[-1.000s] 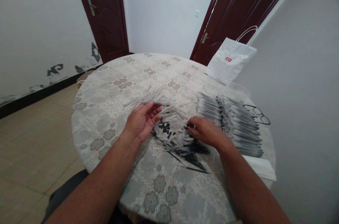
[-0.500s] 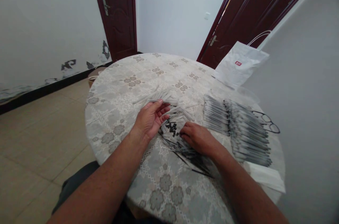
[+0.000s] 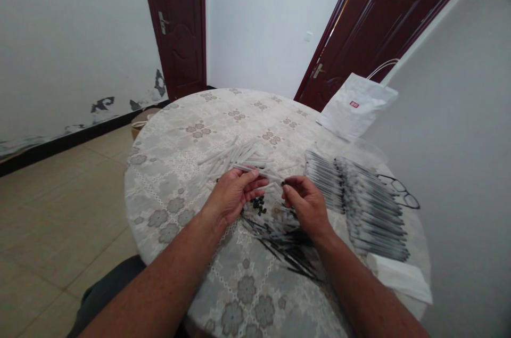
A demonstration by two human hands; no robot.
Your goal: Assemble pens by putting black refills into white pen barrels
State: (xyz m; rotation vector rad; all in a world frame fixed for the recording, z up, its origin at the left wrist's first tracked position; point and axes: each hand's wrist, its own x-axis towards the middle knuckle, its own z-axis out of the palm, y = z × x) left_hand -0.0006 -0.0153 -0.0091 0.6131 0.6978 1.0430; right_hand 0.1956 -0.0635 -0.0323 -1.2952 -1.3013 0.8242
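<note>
In my left hand [image 3: 233,197] a translucent white pen barrel [image 3: 268,173] is pinched between thumb and fingers, its far end pointing right. My right hand [image 3: 308,205] pinches a small black plug [image 3: 283,183] near that end; whether the two touch I cannot tell. Behind my left hand lies a loose pile of white pen barrels [image 3: 231,155]. Below the fingers, several small black plugs [image 3: 259,206] are gathered on the tablecloth. Nearer to me is a heap of thin dark pen refills [image 3: 295,255], partly hidden by my right hand and wrist.
Two rows of pens [image 3: 373,205] lie side by side at the right, with eyeglasses [image 3: 409,199] beyond them. A white packet [image 3: 405,279] rests at the near right edge. A white paper bag [image 3: 355,106] stands at the back of the round table [image 3: 167,130].
My right hand has risen from the small black plugs with one in its fingertips and moved to the barrel's right end. My left hand still holds the barrel. The view has tilted up slightly.
</note>
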